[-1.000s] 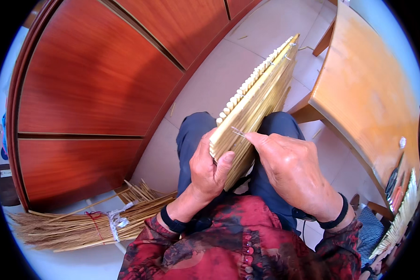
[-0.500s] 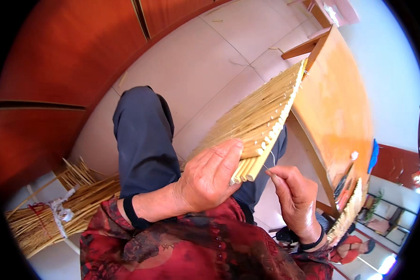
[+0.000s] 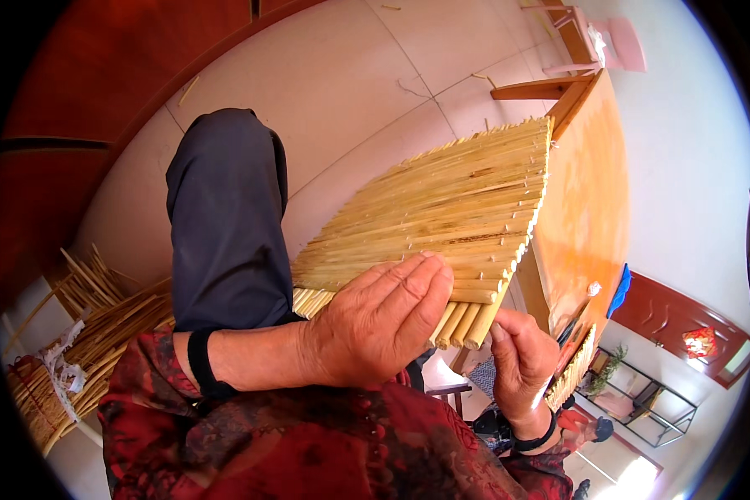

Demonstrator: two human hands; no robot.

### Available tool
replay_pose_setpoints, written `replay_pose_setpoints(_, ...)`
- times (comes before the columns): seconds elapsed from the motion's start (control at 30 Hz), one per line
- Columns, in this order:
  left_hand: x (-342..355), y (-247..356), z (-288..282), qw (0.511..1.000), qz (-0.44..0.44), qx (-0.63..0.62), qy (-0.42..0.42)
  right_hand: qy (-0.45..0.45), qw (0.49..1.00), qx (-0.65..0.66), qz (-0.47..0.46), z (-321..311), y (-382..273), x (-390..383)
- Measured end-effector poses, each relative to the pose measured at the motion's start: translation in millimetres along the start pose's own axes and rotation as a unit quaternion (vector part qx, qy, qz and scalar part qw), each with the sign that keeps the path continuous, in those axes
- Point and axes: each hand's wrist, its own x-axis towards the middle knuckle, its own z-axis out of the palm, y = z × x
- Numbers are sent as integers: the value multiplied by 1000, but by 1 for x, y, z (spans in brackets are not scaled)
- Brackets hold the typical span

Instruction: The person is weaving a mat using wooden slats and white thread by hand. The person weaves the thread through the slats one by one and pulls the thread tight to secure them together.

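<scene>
A mat of straight straw-coloured stalks, stitched with pale thread along its right edge, lies tilted across the middle of the view. My left hand grips its near end from above, fingers wrapped over the stalks. A few stalk ends jut out beside those fingers. Just below the mat's near right corner, my right hand is pinched at thumb and forefinger; what is between them is too small to make out. My left leg is bent to the left of the mat.
A red cabinet stands at upper left, a tied stalk bundle at lower left. A wooden table is on the right, holding another stalk piece; a pink chair stands behind. A person in red is far back at lower right.
The mat has swung from upright to a flatter tilt, broad face up. My left fingers moved over its top. My right hand dropped below its corner. The view has turned.
</scene>
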Motion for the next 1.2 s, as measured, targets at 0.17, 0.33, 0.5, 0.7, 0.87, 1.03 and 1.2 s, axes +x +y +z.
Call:
replay_pose_setpoints(0.17,1,0,-4,1000,-11,-13,-7,2,1000,-7,-17,-1,-3,6)
replay_pose_setpoints(0.33,1,1,-4,1000,-18,-19,-7,-10,998,-32,-49,-4,-4,10)
replay_pose_setpoints(0.5,1,1,-3,999,-20,-25,-5,-22,998,-36,-45,-4,-5,12)
replay_pose_setpoints(0.7,1,1,-1,1000,-17,-21,14,-8,998,-37,-52,0,-5,12)
replay_pose_setpoints(0.87,0,2,-2,1000,-13,-23,1,-12,996,-36,-75,3,-8,20)
replay_pose_setpoints(1.03,-1,0,-3,999,-22,-43,13,-12,997,-24,-74,4,-9,24)
replay_pose_setpoints(1.2,1,-2,2,999,-8,-26,36,-7,999,-3,-49,8,-5,21)
